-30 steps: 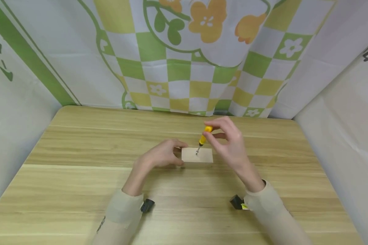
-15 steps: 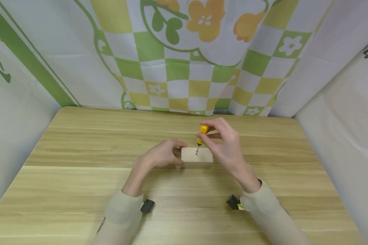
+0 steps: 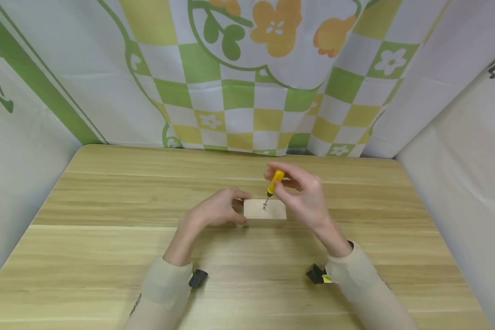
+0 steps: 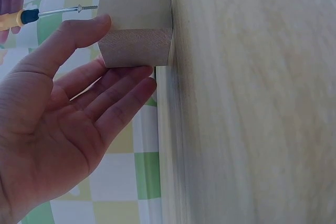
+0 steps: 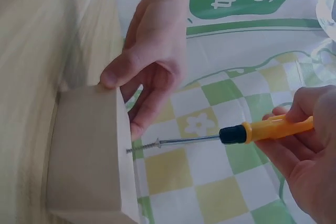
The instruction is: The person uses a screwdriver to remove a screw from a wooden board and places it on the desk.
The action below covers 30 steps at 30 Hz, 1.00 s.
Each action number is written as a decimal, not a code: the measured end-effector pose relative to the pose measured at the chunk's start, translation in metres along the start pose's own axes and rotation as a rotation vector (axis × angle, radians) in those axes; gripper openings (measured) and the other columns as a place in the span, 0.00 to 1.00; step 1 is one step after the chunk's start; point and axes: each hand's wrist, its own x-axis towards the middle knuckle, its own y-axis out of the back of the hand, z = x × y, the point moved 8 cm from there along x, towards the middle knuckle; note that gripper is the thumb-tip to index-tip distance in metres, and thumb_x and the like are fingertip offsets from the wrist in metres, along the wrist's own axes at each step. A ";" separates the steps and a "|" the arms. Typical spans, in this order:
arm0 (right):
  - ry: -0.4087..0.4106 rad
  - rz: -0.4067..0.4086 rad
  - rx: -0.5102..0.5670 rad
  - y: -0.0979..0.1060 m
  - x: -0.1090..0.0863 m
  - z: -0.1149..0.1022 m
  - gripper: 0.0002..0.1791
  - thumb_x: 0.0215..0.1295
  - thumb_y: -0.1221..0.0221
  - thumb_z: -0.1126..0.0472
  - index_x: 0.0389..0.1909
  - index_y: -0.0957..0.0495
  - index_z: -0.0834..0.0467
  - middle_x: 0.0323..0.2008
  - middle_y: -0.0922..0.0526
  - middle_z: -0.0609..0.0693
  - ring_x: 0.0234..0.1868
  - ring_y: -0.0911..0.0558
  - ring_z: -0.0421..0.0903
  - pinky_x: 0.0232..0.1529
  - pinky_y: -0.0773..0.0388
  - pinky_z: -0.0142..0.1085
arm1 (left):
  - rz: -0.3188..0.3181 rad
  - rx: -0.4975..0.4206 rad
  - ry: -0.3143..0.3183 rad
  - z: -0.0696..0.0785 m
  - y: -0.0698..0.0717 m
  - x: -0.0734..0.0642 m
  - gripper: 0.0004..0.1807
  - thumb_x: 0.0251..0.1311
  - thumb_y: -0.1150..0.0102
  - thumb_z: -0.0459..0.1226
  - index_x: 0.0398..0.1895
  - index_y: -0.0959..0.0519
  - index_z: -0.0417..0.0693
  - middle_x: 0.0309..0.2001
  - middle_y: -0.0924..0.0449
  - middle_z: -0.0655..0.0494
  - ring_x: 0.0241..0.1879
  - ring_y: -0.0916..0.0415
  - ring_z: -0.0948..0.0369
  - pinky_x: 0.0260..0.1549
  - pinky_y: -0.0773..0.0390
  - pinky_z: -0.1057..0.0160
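Observation:
A pale wooden block (image 3: 275, 211) lies on the table, its long side running left to right. My left hand (image 3: 216, 207) grips its left end, thumb on the near side and fingers on the far side. A screw (image 5: 143, 148) stands part-way in the block's top face, with bare thread showing between its head and the wood. My right hand (image 3: 307, 197) pinches the yellow handle of a screwdriver (image 3: 275, 183) between thumb and fingers. The screwdriver's metal shaft (image 5: 189, 140) meets the screw head, and the handle leans slightly to the right in the head view.
The wood-grain table (image 3: 107, 192) reaches out on both sides of the hands. A checked, flowered curtain (image 3: 239, 101) hangs behind its far edge, with white cloth (image 3: 462, 151) at the sides. Small black cameras (image 3: 198, 278) are worn at both wrists.
My right hand has moved slightly left, and its fingers have shifted around the screwdriver handle. The handle swung more upright, then leaned right again. My left hand and the block stay put.

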 end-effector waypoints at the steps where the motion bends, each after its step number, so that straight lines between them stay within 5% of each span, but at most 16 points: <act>1: 0.002 -0.006 0.000 0.000 0.000 0.000 0.22 0.55 0.39 0.81 0.53 0.20 0.68 0.41 0.13 0.60 0.42 0.13 0.51 0.41 0.15 0.32 | 0.000 0.000 -0.002 0.000 0.000 0.000 0.36 0.48 0.29 0.36 0.65 0.25 0.41 0.62 0.22 0.49 0.59 0.23 0.55 0.61 0.24 0.55; 7: 0.043 -0.028 -0.076 -0.004 -0.001 -0.004 0.22 0.58 0.38 0.78 0.55 0.20 0.66 0.45 0.16 0.60 0.45 0.15 0.51 0.43 0.15 0.32 | -0.002 -0.006 -0.002 0.001 -0.001 0.000 0.36 0.48 0.28 0.35 0.65 0.25 0.41 0.62 0.22 0.49 0.59 0.22 0.55 0.61 0.25 0.55; 16: 0.036 0.057 -0.191 0.001 -0.001 -0.006 0.24 0.53 0.29 0.71 0.53 0.19 0.65 0.39 0.20 0.57 0.38 0.16 0.47 0.36 0.15 0.31 | -0.007 0.023 0.014 0.000 0.000 -0.002 0.36 0.49 0.28 0.37 0.65 0.26 0.43 0.64 0.23 0.50 0.61 0.24 0.54 0.62 0.26 0.53; 30: 0.033 0.026 -0.083 0.000 0.001 -0.009 0.19 0.52 0.32 0.77 0.47 0.20 0.69 0.39 0.15 0.60 0.37 0.13 0.53 0.39 0.15 0.30 | 0.003 0.024 0.003 0.002 0.000 -0.002 0.36 0.49 0.29 0.36 0.65 0.25 0.42 0.63 0.22 0.49 0.60 0.24 0.55 0.64 0.27 0.54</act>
